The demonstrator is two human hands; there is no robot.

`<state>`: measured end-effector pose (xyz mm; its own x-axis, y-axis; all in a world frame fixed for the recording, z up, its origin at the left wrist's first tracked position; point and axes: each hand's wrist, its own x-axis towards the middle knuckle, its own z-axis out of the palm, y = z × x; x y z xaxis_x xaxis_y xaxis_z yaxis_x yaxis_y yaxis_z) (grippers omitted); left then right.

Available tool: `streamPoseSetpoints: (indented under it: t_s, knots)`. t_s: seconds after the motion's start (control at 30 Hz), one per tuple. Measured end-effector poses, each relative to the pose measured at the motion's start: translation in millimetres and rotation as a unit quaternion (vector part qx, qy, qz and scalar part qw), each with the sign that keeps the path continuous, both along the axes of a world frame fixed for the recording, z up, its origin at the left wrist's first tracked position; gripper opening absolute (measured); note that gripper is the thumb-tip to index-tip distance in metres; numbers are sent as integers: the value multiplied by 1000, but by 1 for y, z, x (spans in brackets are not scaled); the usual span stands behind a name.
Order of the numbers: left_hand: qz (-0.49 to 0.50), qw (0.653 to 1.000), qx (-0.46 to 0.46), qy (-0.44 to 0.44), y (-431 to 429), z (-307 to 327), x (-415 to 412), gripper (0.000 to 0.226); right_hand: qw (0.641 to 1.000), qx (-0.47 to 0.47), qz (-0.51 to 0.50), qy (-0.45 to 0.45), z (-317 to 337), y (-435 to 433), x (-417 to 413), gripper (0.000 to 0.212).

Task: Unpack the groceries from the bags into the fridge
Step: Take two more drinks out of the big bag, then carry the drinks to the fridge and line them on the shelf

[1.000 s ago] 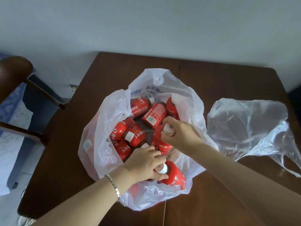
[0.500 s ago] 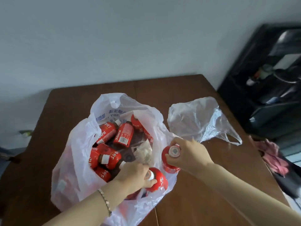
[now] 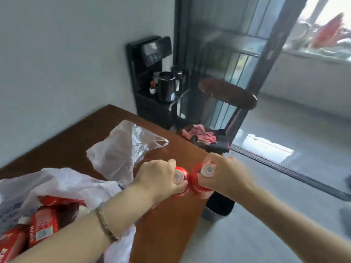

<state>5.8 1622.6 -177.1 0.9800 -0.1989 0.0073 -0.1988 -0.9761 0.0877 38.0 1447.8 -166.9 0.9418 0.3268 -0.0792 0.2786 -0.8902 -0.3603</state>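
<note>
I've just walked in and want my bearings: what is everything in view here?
table: one, brown wood, at left
white bag: one, open, on the table at lower left
bagged bottles: at least three, red, inside the white bag
clear bag: one, see-through, on the table beyond the white bag
left bottle and right bottle: two, red with white caps, one in each hand
black stand: one, against the wall behind the table
kettle: one, black, on the stand
chair: one, dark wood, right of the table
pink cloth: one, on the chair seat
bin: one, dark, on the floor by the table
bracelet: one, on the left wrist
left hand: grips the left bottle
right hand: grips the right bottle
</note>
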Motion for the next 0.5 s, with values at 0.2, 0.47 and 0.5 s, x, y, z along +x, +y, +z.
streamPoseSetpoints:
  t_s: [0.2,0.47,0.5]
  knots:
    - [-213,975,2,-61,-170,36,40,42,979,3,-198,-51,27,-174,-24,34]
    - [-369,926,21,-75,-479,50,35,48,913,-16,-393,-108,50,-446,-102,28]
    - [-384,922,1,-55,-516,53,30,48,905,-23,-411,-107,54,-478,-113,27]
